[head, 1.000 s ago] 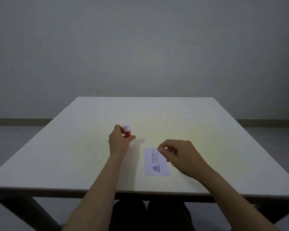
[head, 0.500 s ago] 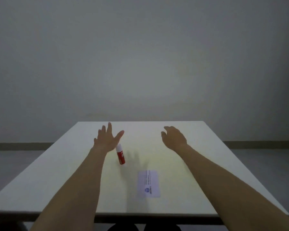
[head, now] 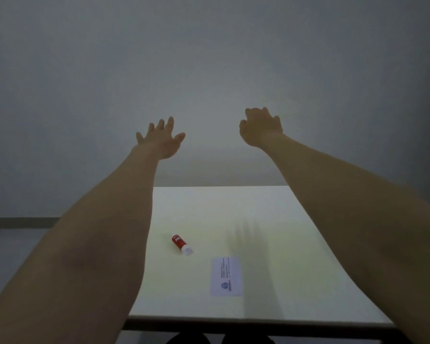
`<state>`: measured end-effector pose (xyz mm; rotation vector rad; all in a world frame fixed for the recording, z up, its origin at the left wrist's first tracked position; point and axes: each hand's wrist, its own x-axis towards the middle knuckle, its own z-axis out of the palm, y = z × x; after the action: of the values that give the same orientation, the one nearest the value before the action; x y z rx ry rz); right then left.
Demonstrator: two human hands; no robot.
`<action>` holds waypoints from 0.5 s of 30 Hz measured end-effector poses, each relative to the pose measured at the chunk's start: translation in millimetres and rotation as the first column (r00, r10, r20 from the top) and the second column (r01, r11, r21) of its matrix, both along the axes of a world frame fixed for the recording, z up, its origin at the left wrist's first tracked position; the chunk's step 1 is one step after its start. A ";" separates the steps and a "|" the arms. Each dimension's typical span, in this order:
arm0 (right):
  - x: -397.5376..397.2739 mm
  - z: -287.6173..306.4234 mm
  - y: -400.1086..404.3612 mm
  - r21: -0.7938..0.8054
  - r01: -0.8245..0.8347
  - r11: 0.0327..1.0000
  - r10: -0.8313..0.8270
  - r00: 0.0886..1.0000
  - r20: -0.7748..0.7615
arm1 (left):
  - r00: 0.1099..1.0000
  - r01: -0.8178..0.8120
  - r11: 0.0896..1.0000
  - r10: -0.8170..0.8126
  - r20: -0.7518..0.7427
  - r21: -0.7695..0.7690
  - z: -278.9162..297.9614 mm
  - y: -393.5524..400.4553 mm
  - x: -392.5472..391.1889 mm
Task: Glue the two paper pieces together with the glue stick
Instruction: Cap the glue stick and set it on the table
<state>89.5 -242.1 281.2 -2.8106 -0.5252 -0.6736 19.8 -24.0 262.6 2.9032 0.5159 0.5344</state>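
Here the glue stick [head: 181, 244] lies flat on the table [head: 271, 219], long axis diagonal, white cap pointing near-right. The printed paper [head: 226, 276] lies just right of it, apart. Left hand [head: 160, 141] raised, fingers spread; right hand [head: 261, 127] raised, fingers curled, both empty.

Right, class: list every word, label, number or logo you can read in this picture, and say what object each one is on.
Glue stick: white lettering on the red body, too blurred to read.
Paper: several lines of small print along one side, too small to read.
Paper, near corner: a round blue logo with a short line beside it, unreadable.
Table, wall and both hands: no text.
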 end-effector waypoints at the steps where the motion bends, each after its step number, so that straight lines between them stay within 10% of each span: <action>1: 0.6 -0.3 -0.5 -0.002 0.003 1.000 -0.003 1.000 -0.005 | 1.000 -0.002 1.000 0.002 0.007 0.014 1.8 0.0 -0.8; 8: 1.7 -27.2 7.3 -0.008 -0.054 0.998 0.053 0.996 -0.068 | 0.998 0.014 0.994 -0.008 0.057 -0.112 -11.1 4.1 6.4; 15: 11.1 -90.6 -1.1 -0.062 -0.066 0.996 0.055 0.983 -0.173 | 0.961 -0.276 0.780 0.229 -0.155 -0.561 -169.8 3.2 -10.0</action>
<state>100.7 -243.3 190.6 -2.8665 -0.6088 -0.4050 9.8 -20.8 92.8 2.2820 0.9102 0.2283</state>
